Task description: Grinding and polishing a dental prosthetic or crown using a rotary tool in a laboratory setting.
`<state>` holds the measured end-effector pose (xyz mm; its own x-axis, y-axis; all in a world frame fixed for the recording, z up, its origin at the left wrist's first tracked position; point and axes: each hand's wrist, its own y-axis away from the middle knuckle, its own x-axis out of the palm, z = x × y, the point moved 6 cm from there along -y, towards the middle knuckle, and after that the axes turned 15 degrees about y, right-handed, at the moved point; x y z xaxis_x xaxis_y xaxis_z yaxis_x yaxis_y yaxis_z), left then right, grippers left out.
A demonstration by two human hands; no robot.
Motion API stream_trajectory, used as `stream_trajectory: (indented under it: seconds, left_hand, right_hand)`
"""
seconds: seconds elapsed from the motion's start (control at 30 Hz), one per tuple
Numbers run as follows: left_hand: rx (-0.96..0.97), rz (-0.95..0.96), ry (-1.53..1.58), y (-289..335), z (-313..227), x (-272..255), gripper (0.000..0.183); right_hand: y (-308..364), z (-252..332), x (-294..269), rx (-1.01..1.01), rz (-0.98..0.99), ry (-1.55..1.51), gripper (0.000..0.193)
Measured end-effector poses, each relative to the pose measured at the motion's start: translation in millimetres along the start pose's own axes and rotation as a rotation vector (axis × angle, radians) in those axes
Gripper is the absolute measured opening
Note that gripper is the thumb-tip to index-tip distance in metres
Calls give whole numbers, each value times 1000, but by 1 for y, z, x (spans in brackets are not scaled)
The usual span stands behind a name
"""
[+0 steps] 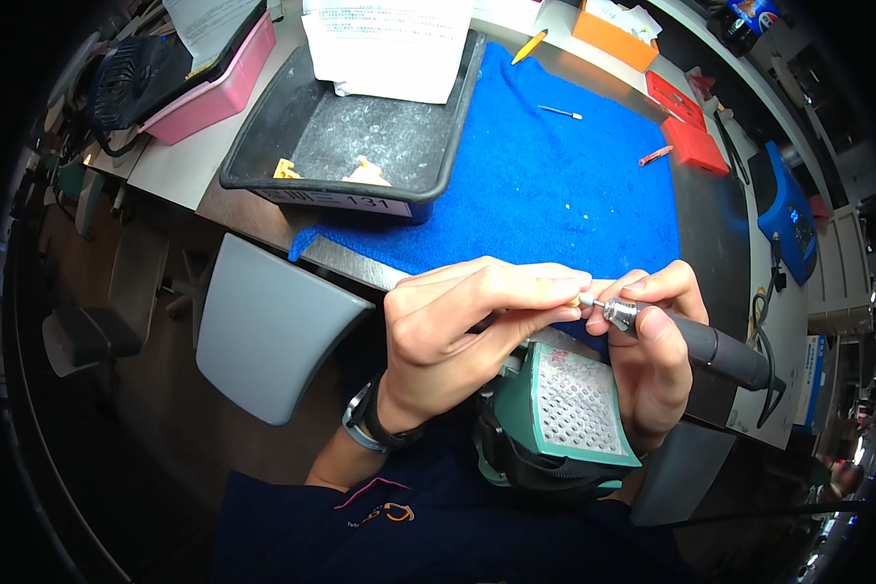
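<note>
Navy top (292, 530) with orange motif (397, 512) — dark-strapped wristwatch (364, 420) — green respirator (518, 414), white perforated cover (576, 404).

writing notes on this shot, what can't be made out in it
In the head view:
Small pale piece: mostly covered by fingers of the left hand.
Black bin, far wall: partly behind white paper.
Yellowish pieces, lower parts: hidden by the bin's near rim.
Handheld tool, tip detail: too small.

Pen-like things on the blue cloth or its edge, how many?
3: a yellow stick at the far edge, a silver rod nearer, a red stick by the right edge; the black bin could hide more.
</note>
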<state>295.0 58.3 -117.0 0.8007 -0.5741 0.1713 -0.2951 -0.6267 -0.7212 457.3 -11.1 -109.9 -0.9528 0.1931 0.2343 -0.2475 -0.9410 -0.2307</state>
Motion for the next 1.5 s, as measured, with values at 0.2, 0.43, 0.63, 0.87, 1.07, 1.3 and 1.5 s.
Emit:
stream_trajectory:
  seconds: [0.2,0.43,0.63,0.87,1.07,1.3,1.5]
  left_hand:
    - [12,2,1,0,0,0,29]
    - [-1,-24,-38,-3,-3,0,30]
    - [-17,-133,6,1,-1,0,22]
    - [-31,-72,-63,-1,-1,1,30]
    - [42,-16,-54,-3,-1,3,31]
    - [106,27,-59,-3,-2,3,31]
    - [109,16,-43,-1,-2,2,31]
  right_hand:
    - [-1,-2,-2,-7,49,-11,13]
    - [-1,-1,-1,-42,2,-3,16]
    - [-1,-1,-1,-31,9,-41,16]
    - [-1,1,2,-48,12,-58,16]
    - [0,-2,-5,-46,13,-9,16]
    - [-1,1,-2,-45,48,19,15]
    - [0,0,-1,-19,30,16,13]
